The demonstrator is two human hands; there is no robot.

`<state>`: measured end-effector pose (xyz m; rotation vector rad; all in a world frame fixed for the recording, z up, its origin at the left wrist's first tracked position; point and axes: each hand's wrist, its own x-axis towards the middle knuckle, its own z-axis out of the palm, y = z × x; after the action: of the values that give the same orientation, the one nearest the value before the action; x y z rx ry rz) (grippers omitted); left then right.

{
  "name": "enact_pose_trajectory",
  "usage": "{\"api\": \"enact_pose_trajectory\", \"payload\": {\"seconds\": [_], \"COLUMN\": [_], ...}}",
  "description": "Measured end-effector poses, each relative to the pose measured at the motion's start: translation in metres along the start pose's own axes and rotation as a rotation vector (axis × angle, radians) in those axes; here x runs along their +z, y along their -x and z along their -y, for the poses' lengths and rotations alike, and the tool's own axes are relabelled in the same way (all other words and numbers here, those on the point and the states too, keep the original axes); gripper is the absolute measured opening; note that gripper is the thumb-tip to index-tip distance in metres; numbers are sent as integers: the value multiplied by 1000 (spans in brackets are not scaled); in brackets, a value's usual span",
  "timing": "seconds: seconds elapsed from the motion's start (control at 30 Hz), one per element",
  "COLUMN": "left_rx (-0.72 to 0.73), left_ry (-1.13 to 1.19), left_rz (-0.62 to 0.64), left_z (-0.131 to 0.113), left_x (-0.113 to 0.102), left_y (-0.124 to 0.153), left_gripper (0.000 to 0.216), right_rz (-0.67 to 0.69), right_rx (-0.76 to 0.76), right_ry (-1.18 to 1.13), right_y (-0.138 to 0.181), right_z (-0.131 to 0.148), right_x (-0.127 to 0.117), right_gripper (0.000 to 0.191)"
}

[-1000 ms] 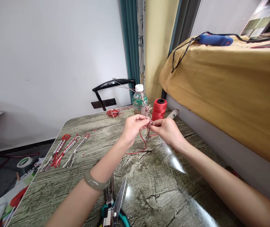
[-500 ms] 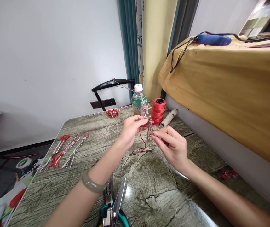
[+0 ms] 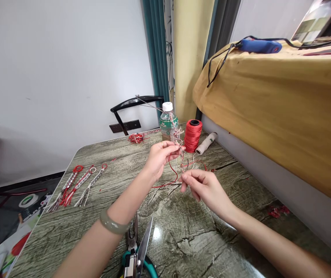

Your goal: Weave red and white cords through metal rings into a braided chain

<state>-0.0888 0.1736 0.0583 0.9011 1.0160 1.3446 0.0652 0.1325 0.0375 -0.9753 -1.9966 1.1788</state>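
Note:
A bundle of twisted red-and-white cords [image 3: 178,133] hangs in front of a plastic bottle [image 3: 167,120], a strand running up left to the chair back. My left hand [image 3: 162,156] is closed, pinching the cords between thumb and fingers. Lower and to the right, my right hand [image 3: 201,184] is closed on the lower end of the same cords, drawing them down. A loose red cord [image 3: 174,173] curves below my left hand onto the table. Beside the bottle stands a red spool of thread [image 3: 193,136].
Three braided tassel keychains [image 3: 85,179] lie at the left. Scissors [image 3: 143,243] and pliers [image 3: 132,235] are near the front edge. A tangle of thread [image 3: 136,138] lies at the back, a cardboard tube [image 3: 206,143] at the right. A black chair [image 3: 136,101] stands behind the table [image 3: 101,226].
My right hand has moved down, away from my left hand, and the cords between them now stretch longer. My left hand keeps its pinch in nearly the same place.

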Motion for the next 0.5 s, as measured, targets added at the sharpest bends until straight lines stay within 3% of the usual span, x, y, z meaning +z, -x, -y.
{"api": "enact_pose_trajectory", "payload": {"seconds": [0.13,0.3,0.37,0.5], "left_rx": [-24,-33,-23,-6], "left_ry": [10,31,44,69], "left_rz": [4,33,38,30], "left_z": [-1,-5,-8,-11], "left_x": [-4,-7,-8,-10], "left_y": [0,1,2,1], "left_gripper": [6,5,5,10], "right_rz": [125,465,387,-83], "right_rx": [-107,-228,-175,8], "right_ry": [248,510,508,263], "right_y": [16,25,16,-23], "right_z": [2,1,1,0], "right_x": [6,-11,-27,-56], "right_gripper": [29,28,35,43]}}
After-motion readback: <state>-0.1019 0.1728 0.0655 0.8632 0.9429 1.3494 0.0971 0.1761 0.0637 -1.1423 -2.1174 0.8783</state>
